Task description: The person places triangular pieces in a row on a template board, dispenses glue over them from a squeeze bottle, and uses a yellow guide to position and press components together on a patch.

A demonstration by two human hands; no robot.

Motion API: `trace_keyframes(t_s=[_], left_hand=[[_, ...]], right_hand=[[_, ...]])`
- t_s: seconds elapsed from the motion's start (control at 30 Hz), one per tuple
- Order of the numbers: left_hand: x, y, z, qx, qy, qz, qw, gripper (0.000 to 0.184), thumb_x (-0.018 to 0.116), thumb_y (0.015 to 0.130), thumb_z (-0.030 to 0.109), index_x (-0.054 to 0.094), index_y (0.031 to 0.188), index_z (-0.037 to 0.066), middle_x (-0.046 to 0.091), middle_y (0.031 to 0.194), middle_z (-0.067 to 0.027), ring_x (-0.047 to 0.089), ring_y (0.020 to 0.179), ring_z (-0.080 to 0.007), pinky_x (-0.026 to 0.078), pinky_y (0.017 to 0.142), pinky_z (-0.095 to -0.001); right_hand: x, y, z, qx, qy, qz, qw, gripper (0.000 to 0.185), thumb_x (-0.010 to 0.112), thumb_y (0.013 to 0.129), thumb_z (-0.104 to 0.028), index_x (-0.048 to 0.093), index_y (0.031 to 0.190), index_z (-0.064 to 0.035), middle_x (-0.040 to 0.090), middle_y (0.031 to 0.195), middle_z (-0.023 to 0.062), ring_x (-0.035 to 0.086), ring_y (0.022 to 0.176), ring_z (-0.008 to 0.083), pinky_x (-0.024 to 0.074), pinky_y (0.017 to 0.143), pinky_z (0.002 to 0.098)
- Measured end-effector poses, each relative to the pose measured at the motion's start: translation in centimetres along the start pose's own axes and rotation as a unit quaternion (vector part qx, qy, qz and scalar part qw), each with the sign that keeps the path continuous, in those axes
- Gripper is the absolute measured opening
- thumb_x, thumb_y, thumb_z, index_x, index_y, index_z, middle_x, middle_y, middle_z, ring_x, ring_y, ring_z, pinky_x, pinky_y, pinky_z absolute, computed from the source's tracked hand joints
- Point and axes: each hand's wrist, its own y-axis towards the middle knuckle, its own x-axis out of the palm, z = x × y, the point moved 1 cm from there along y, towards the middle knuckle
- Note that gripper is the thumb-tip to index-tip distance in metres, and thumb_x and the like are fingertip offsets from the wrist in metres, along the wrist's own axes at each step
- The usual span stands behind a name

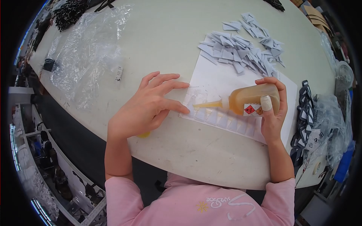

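Observation:
My right hand (274, 116), with white tape round its thumb, grips a clear squeeze bottle of amber glue (237, 98). The bottle lies tilted on its side, and its yellowish nozzle (208, 104) points left at a row of small pale, tapered pieces (222, 122). This row runs along the lower edge of a white paper sheet (211, 84). My left hand (152, 103) has its fingers spread, one fingertip at the leftmost piece beside the nozzle tip. Whether that fingertip presses on the piece, I cannot tell.
A pile of loose pale pieces (237, 49) covers the sheet's far part. Crumpled clear plastic (86, 52) lies on the left. A stack of dark pieces (304, 116) and more plastic film (327, 120) line the right edge. A yellow object (144, 134) shows partly below my left wrist.

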Motion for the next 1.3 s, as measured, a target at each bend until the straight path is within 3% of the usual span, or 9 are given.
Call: trace_keyframes(t_s=[0.8, 0.9, 1.0, 1.03, 1.13, 1.17, 1.27, 1.3], left_hand=[[0.0, 0.1, -0.1, 0.000, -0.001, -0.007, 1.000, 0.041, 0.069, 0.077, -0.005, 0.084, 0.104, 0.022, 0.062, 0.146, -0.0068, 0.047, 0.145, -0.0336, 0.024, 0.125, -0.0564], [-0.1, 0.1, 0.0, 0.004, -0.004, 0.001, 1.000, 0.039, 0.068, 0.076, -0.006, 0.083, 0.102, 0.021, 0.063, 0.144, -0.0067, 0.048, 0.145, -0.0337, 0.024, 0.126, -0.0565], [-0.3, 0.1, 0.0, 0.015, -0.031, 0.023, 0.999, 0.035, 0.067, 0.078, -0.007, 0.082, 0.098, 0.018, 0.066, 0.140, -0.0063, 0.050, 0.143, -0.0338, 0.025, 0.125, -0.0566], [-0.5, 0.1, 0.1, 0.019, -0.043, 0.031, 0.998, 0.034, 0.066, 0.078, -0.007, 0.082, 0.097, 0.017, 0.067, 0.138, -0.0061, 0.052, 0.142, -0.0338, 0.025, 0.125, -0.0567], [-1.5, 0.5, 0.8, 0.018, -0.085, 0.102, 0.991, 0.029, 0.064, 0.081, -0.010, 0.080, 0.094, 0.010, 0.072, 0.129, -0.0078, 0.059, 0.134, -0.0325, 0.036, 0.120, -0.0505], [-1.7, 0.5, 0.8, 0.002, -0.099, 0.138, 0.985, 0.028, 0.062, 0.083, -0.010, 0.079, 0.094, 0.009, 0.073, 0.126, -0.0085, 0.062, 0.130, -0.0309, 0.039, 0.116, -0.0473], [-2.0, 0.7, 0.4, -0.033, -0.141, 0.226, 0.963, 0.025, 0.058, 0.090, -0.011, 0.077, 0.096, 0.004, 0.075, 0.120, -0.0103, 0.068, 0.119, -0.0261, 0.048, 0.106, -0.0388], [-2.1, 0.6, 0.5, -0.049, -0.146, 0.248, 0.956, 0.025, 0.056, 0.092, -0.011, 0.077, 0.097, 0.003, 0.075, 0.118, -0.0107, 0.068, 0.116, -0.0245, 0.049, 0.103, -0.0366]], right_hand=[[0.0, -0.2, -0.4, 0.017, 0.014, -0.028, 0.999, 0.049, 0.073, 0.094, -0.023, 0.056, 0.136, -0.0047, 0.065, 0.125, 0.0108, 0.063, 0.117, 0.0178, 0.0505, 0.103, 0.0343], [-0.5, 0.5, -0.8, 0.073, 0.112, -0.021, 0.991, 0.049, 0.065, 0.100, -0.034, 0.057, 0.137, -0.0037, 0.067, 0.122, 0.0126, 0.065, 0.115, 0.0194, 0.0524, 0.102, 0.0351], [-1.5, 1.0, -0.8, 0.165, 0.272, 0.095, 0.943, 0.055, 0.051, 0.105, -0.045, 0.056, 0.139, -0.0018, 0.069, 0.120, 0.0148, 0.066, 0.117, 0.0226, 0.0534, 0.103, 0.0366], [-2.0, 1.7, -1.0, 0.188, 0.320, 0.127, 0.920, 0.059, 0.043, 0.108, -0.048, 0.055, 0.141, -0.0008, 0.069, 0.118, 0.0164, 0.070, 0.112, 0.0242, 0.0597, 0.092, 0.0354], [-4.7, 2.0, -1.1, 0.144, 0.429, 0.021, 0.891, 0.058, 0.045, 0.108, -0.048, 0.055, 0.141, -0.0008, 0.069, 0.118, 0.0184, 0.073, 0.099, 0.0234, 0.0632, 0.077, 0.0320], [-5.1, 2.3, -1.4, 0.154, 0.435, 0.091, 0.883, 0.056, 0.045, 0.108, -0.047, 0.055, 0.139, -0.0007, 0.068, 0.111, 0.0189, 0.074, 0.087, 0.0222, 0.0626, 0.063, 0.0302], [-6.9, 2.8, -2.7, 0.145, 0.513, 0.099, 0.840, 0.054, 0.045, 0.108, -0.045, 0.056, 0.135, -0.0006, 0.064, 0.100, 0.0172, 0.071, 0.078, 0.0207, 0.0611, 0.060, 0.0300], [-7.1, 2.7, -3.8, 0.149, 0.496, 0.117, 0.847, 0.053, 0.043, 0.108, -0.048, 0.059, 0.126, -0.0008, 0.060, 0.090, 0.0151, 0.062, 0.066, 0.0163, 0.0539, 0.052, 0.0270]])
